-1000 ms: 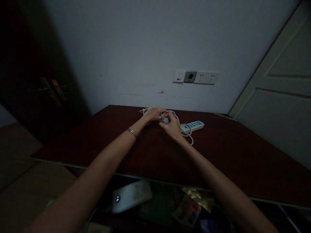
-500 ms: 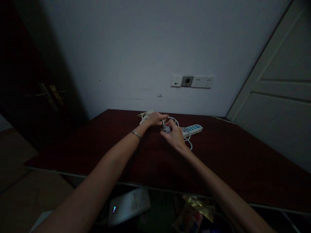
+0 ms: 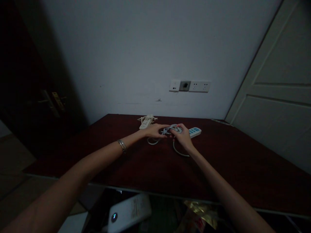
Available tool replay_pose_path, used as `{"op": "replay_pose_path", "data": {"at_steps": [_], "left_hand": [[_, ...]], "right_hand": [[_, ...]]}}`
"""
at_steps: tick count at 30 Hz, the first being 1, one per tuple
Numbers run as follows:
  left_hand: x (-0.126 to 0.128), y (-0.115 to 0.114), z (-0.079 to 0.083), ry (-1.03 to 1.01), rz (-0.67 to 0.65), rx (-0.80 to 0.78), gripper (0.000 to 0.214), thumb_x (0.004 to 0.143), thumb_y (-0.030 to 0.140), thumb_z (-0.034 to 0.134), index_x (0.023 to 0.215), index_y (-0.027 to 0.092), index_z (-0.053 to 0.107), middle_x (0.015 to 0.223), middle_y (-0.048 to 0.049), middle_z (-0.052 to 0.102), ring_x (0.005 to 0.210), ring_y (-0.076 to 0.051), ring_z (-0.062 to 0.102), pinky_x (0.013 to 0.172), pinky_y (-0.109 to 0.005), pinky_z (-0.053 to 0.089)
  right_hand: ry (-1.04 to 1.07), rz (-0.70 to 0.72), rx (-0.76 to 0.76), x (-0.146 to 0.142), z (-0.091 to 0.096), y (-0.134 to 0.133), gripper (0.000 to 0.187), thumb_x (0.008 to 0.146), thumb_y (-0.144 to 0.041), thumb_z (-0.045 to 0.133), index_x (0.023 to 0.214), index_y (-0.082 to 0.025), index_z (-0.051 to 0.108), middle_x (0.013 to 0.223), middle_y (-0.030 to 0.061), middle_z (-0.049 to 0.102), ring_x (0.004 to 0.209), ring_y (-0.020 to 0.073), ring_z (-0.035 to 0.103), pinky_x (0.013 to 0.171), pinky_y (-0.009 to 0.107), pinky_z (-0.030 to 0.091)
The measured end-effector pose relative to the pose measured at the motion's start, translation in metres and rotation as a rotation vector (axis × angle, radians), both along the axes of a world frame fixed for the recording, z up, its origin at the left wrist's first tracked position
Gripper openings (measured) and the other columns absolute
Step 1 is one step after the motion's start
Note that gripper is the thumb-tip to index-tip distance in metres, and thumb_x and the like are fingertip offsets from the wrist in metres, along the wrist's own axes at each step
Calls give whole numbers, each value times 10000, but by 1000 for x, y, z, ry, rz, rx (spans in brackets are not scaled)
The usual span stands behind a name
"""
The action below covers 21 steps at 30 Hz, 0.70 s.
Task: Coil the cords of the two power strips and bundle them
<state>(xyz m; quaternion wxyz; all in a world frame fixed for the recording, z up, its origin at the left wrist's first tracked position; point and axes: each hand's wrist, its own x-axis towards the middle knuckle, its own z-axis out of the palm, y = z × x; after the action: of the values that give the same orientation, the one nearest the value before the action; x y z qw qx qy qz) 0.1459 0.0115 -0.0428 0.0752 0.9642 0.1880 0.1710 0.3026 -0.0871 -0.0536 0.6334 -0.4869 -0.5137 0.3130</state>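
Observation:
Both hands meet over the middle of the dark red tabletop, around a loosely looped white power cord (image 3: pixel 167 130). My left hand (image 3: pixel 155 130), a silver bracelet at its wrist, curls thumb and fingers about the left side of the loops. From the right, my right hand (image 3: pixel 183 137) pinches the bundle; part of the cord is hidden by its fingers. Beyond that hand lies a white power strip (image 3: pixel 195 131) with blue sockets, partly covered. Behind my left hand rests another power strip (image 3: pixel 145 123), its own cord wrapped around it.
Wall sockets (image 3: pixel 199 86) sit above the dark red table (image 3: pixel 116 165). Below the tabletop's front edge are a white device (image 3: pixel 130 212) with a lit display and a gold wrapper (image 3: pixel 202 210). A door with a handle (image 3: pixel 58 100) stands left; a pale panelled door (image 3: pixel 282 90), right.
My left hand has come nearer and now curls around the cord. The cord is gathered in loops between both hands, and the left power strip shows more fully.

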Motion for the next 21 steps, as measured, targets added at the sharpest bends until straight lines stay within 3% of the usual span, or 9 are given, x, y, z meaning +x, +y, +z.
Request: {"op": "replay_pose_path", "data": {"at_steps": [4,7,11,15,21], "left_hand": [[9,1,-8,-164,-32,-112,547,778,258,542,1307,204,412,1113,-68,613,869,-144,585,779,-263,425],[18,8,-11,-133,-19,-96,352,776,167,489,1118,144,567,975,-55,635,842,-135,572,766,-245,425],[24,15,-7,-64,-10,-57,233,722,148,538,939,142,623,948,-52,604,875,-156,554,755,-249,423],[22,14,1,98,54,147,280,720,158,534,980,200,630,993,-63,592,879,-196,568,695,-265,414],[16,23,-2,209,139,460,355,769,262,522,1118,228,576,899,-81,628,772,-219,593,619,-287,383]], "right_hand": [[17,64,29,-10,6,-5,348,602,-370,653,825,-206,443,557,-37,575,473,155,566,379,243,429],[6,136,20,-17,12,-9,322,623,-377,641,842,-176,518,461,-49,531,389,123,502,369,225,393],[-43,189,-5,-25,14,-14,266,586,-351,664,735,-162,549,395,-73,451,323,83,398,340,208,327],[47,129,-76,-40,9,-18,331,450,-267,705,667,-189,467,474,-86,456,341,66,373,301,202,304],[186,158,-165,-66,3,-28,357,484,-185,592,792,-208,413,525,-111,406,352,47,306,291,178,252]]}}
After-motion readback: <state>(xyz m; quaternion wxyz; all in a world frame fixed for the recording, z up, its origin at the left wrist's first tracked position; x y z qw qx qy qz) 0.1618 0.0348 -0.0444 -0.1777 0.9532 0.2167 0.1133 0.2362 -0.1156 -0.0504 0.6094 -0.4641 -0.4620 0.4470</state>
